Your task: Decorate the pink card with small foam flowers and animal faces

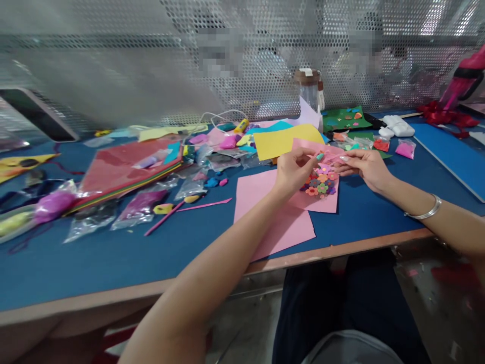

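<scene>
My left hand [297, 169] and my right hand [364, 166] meet over a pink sheet [320, 202] on the blue table [113, 258]. Both pinch a small pink piece [329, 157] between their fingertips. Just below them several little foam flowers [320, 183] in orange, pink, green and purple lie clustered on that sheet. A larger pink sheet [265, 212] lies under my left forearm. A silver bangle [428, 211] circles my right wrist.
A stack of coloured foam sheets [129, 172] and several plastic bags of craft bits [140, 207] cover the left. A yellow sheet [284, 140], a glue bottle [309, 90], green sheet [343, 119] and white object [396, 125] sit behind. A perforated metal screen [151, 65] backs the table.
</scene>
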Action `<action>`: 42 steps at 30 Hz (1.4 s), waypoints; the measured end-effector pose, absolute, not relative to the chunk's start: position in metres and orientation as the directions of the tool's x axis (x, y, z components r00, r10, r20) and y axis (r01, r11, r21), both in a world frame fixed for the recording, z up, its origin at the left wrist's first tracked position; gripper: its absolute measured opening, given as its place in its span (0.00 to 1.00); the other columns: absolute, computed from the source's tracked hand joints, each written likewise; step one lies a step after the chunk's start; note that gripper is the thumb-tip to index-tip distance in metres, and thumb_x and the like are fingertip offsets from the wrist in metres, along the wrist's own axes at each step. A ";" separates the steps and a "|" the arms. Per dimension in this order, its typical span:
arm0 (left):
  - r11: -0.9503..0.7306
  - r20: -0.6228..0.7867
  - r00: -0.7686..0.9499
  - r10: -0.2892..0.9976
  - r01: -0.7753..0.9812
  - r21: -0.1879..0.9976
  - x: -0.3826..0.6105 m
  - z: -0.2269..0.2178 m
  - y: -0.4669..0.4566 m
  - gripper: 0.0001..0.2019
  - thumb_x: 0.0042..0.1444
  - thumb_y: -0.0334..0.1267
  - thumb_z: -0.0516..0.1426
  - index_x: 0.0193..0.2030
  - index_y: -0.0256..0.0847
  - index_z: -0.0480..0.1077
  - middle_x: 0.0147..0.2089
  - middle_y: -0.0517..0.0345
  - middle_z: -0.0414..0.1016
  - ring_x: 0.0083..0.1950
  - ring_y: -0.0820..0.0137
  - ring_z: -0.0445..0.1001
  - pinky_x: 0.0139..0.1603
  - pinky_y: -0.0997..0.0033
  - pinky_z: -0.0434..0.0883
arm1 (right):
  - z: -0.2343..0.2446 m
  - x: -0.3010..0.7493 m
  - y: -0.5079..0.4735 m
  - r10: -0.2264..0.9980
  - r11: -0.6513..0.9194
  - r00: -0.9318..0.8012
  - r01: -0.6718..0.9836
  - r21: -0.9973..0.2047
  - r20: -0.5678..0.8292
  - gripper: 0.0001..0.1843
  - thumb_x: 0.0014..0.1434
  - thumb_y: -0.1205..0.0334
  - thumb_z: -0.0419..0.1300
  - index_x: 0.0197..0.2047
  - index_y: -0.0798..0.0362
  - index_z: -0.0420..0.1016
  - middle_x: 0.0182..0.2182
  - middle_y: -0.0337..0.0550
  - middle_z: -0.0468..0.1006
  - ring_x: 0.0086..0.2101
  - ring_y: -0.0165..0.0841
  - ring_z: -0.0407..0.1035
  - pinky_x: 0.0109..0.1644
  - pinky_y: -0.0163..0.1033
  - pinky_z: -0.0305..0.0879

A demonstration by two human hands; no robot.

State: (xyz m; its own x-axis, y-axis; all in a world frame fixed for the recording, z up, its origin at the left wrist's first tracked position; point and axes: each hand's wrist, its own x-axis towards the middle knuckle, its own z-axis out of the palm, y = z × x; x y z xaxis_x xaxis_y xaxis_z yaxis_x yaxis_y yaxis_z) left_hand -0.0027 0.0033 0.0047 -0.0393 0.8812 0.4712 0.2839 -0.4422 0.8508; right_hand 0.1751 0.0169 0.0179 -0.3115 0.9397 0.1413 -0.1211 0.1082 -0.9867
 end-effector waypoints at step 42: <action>-0.480 0.540 -0.010 0.841 0.446 0.755 -0.001 0.010 -0.005 0.13 0.45 0.45 0.58 0.26 0.36 0.74 0.28 0.54 0.76 0.29 0.71 0.72 0.29 0.75 0.68 | 0.019 0.177 0.024 0.966 0.092 -0.231 -0.119 -0.989 0.117 0.10 0.44 0.69 0.62 0.33 0.54 0.68 0.23 0.38 0.73 0.27 0.30 0.72 0.42 0.42 0.71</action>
